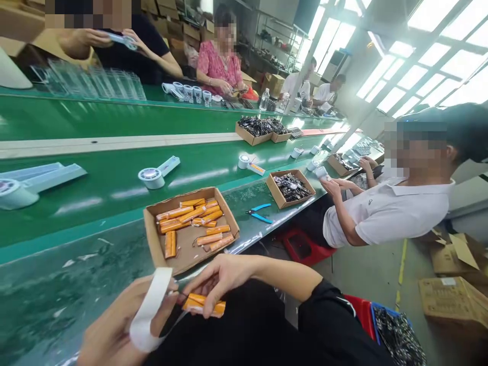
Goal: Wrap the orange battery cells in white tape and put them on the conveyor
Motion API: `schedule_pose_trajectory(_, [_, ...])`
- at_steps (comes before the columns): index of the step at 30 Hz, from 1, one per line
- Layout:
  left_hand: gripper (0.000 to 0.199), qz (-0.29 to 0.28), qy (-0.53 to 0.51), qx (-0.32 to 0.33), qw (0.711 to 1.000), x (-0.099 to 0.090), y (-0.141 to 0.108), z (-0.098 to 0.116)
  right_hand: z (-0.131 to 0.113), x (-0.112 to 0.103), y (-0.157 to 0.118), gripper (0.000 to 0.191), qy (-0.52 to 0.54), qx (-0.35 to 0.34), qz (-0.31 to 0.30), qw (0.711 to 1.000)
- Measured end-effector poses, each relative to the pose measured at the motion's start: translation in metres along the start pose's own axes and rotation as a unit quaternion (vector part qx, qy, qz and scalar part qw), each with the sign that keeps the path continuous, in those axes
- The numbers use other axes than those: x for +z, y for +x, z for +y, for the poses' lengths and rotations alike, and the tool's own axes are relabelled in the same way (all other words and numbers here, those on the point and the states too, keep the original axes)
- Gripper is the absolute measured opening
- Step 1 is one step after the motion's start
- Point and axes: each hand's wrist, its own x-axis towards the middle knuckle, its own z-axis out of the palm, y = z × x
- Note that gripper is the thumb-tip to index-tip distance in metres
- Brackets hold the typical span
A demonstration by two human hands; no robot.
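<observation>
My right hand [223, 282] is closed on an orange battery pack [205, 305], thumb on top, low in the view. Beside it, my left hand [122, 315] holds a strip of white tape [147, 315] that curls down in a loop; its fingertips come close to the pack's dark wires. Just beyond both hands, a cardboard box [152, 244] holds several more orange packs [190, 216], some with thin wires. Blue-handled cutters [260, 213] lie to the right of that box, on the bench.
On the green belt [110, 188] stand pale blue fan parts [151, 177]. A box of black wired parts [292, 187] is near a person in a white shirt [392, 203] at right. Other people work across the belt. A red stool [301, 246] stands below the bench.
</observation>
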Motion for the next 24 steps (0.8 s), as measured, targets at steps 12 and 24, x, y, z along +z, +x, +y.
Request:
schedule_pose_trajectory(12, [0.010,-0.070,0.136,0.127,0.980,-0.002,0.022,0.004,-0.013,-0.004,-0.033,0.074,-0.031,-0.078,0.103,0.991])
schedule_pose_trajectory(24, [0.017,-0.300,0.305,0.258,0.866,-0.005,0.038,-0.009,-0.078,-0.010,-0.060,0.044,-0.359,-0.096,0.320,0.872])
